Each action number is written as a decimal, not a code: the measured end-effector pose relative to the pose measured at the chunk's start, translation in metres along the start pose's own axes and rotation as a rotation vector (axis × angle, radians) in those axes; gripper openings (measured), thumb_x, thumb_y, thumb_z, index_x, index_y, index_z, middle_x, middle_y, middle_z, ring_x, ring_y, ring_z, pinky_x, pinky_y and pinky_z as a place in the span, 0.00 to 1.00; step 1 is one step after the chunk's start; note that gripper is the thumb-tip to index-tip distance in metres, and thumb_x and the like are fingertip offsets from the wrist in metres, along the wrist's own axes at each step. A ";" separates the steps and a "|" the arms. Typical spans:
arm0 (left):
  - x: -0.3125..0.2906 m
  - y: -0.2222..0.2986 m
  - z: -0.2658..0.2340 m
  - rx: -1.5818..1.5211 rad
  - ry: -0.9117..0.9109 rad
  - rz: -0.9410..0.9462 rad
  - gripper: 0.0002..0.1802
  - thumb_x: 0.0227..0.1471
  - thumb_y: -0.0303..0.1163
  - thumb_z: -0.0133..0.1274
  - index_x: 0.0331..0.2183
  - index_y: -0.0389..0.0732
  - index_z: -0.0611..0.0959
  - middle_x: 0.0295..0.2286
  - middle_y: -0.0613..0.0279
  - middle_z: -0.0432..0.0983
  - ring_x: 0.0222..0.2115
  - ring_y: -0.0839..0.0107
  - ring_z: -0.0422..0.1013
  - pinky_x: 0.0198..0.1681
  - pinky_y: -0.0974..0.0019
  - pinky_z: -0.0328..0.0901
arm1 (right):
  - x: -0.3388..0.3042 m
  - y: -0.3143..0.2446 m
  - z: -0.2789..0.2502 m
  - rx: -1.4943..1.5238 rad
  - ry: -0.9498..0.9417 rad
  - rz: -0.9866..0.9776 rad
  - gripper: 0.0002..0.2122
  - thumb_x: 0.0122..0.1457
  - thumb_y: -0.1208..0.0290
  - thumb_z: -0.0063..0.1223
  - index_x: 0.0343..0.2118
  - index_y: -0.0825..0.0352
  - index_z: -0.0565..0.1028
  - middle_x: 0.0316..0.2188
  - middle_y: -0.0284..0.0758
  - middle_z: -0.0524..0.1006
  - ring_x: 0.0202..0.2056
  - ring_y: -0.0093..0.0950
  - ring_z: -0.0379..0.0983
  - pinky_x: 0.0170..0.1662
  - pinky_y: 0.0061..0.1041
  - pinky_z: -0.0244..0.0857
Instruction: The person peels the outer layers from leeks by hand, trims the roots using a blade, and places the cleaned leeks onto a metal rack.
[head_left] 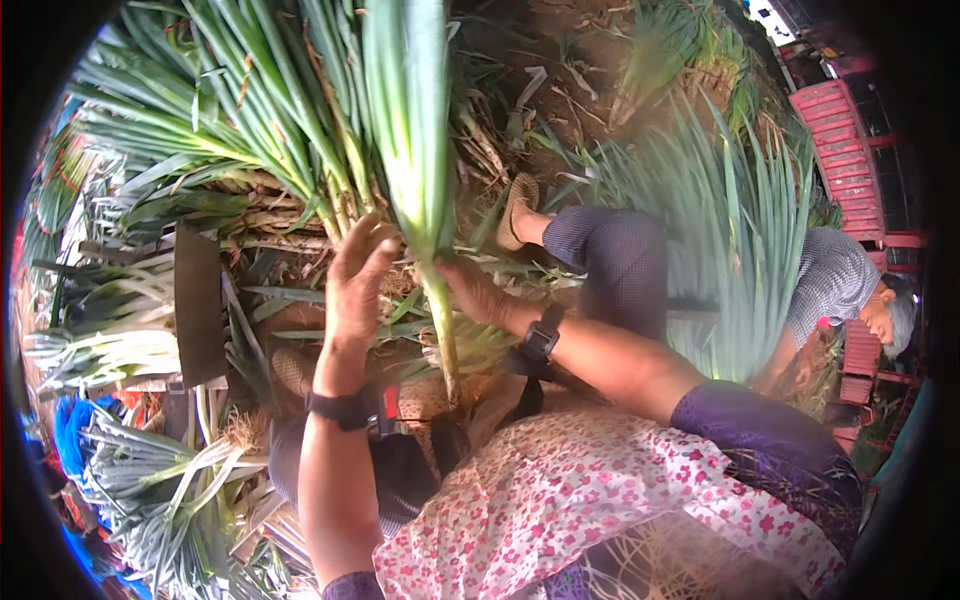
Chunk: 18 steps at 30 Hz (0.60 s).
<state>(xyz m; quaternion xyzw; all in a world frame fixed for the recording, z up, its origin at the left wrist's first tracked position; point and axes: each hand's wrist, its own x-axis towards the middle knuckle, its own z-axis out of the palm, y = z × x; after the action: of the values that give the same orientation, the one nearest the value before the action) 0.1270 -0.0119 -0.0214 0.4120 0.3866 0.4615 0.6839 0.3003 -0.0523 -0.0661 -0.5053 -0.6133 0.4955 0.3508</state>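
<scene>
Right hand [478,292] is closed around one big leek [410,130], low down where the pale stem starts. Its leaves point up and its root end points down, toward the flowery cloth [560,490] on the person's lap. Left hand [355,285] is up beside it, with fingers a bit apart — I cannot tell if they touch the stems behind.

I think the job is about halfway, but that is only a guess. This leek's stem looks mostly clean, though its tip looks brownish, so maybe a little is left to do there. Behind the left hand is a leek pile [270,130] with dry, brown bits near its stems — that part looks not done yet. Over to the left, the white-stemmed leeks [110,355] look cleaner, so maybe those are done.
</scene>
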 end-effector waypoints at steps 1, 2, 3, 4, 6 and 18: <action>-0.003 -0.006 -0.005 0.053 0.048 0.019 0.34 0.47 0.39 0.57 0.51 0.31 0.65 0.39 0.55 0.71 0.40 0.70 0.67 0.44 0.68 0.61 | -0.003 -0.020 0.012 -0.006 -0.016 0.024 0.24 0.61 0.51 0.29 0.43 0.71 0.66 0.30 0.40 0.72 0.33 0.33 0.70 0.35 0.31 0.64; -0.005 -0.010 -0.012 0.105 0.097 0.035 0.36 0.44 0.40 0.59 0.50 0.31 0.66 0.36 0.57 0.72 0.36 0.71 0.67 0.41 0.69 0.62 | -0.001 -0.029 0.025 0.021 -0.020 -0.024 0.21 0.60 0.54 0.33 0.40 0.70 0.68 0.27 0.43 0.73 0.32 0.37 0.72 0.35 0.34 0.64; -0.005 -0.003 -0.012 -0.003 0.128 -0.012 0.40 0.42 0.41 0.61 0.51 0.30 0.64 0.34 0.58 0.70 0.34 0.73 0.66 0.39 0.69 0.62 | 0.003 -0.035 0.026 -0.118 -0.084 -0.019 0.20 0.59 0.55 0.34 0.38 0.70 0.68 0.27 0.45 0.73 0.32 0.39 0.72 0.34 0.35 0.64; -0.009 0.002 -0.014 0.039 0.203 -0.023 0.42 0.41 0.38 0.63 0.53 0.31 0.61 0.37 0.56 0.70 0.36 0.71 0.66 0.41 0.69 0.62 | 0.007 -0.040 0.026 -0.257 -0.149 -0.013 0.18 0.59 0.56 0.36 0.37 0.69 0.69 0.26 0.46 0.74 0.31 0.42 0.72 0.34 0.35 0.64; -0.013 -0.001 -0.007 0.144 0.322 0.225 0.43 0.41 0.35 0.63 0.54 0.33 0.58 0.39 0.54 0.69 0.37 0.69 0.67 0.42 0.69 0.63 | 0.014 -0.051 0.043 -0.506 -0.141 -0.195 0.14 0.58 0.61 0.36 0.29 0.66 0.71 0.23 0.44 0.74 0.28 0.45 0.72 0.31 0.39 0.65; -0.033 0.028 -0.087 -0.095 0.496 0.409 0.13 0.51 0.39 0.45 0.33 0.39 0.73 0.24 0.62 0.70 0.23 0.73 0.66 0.27 0.69 0.63 | -0.023 -0.016 0.083 -0.759 0.020 -0.250 0.11 0.57 0.69 0.40 0.22 0.70 0.69 0.14 0.40 0.70 0.17 0.34 0.69 0.18 0.31 0.61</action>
<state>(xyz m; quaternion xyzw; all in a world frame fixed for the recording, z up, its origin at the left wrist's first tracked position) 0.0300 -0.0187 -0.0216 0.3240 0.4287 0.6933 0.4802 0.2247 -0.0954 -0.0706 -0.5253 -0.8061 0.1821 0.2026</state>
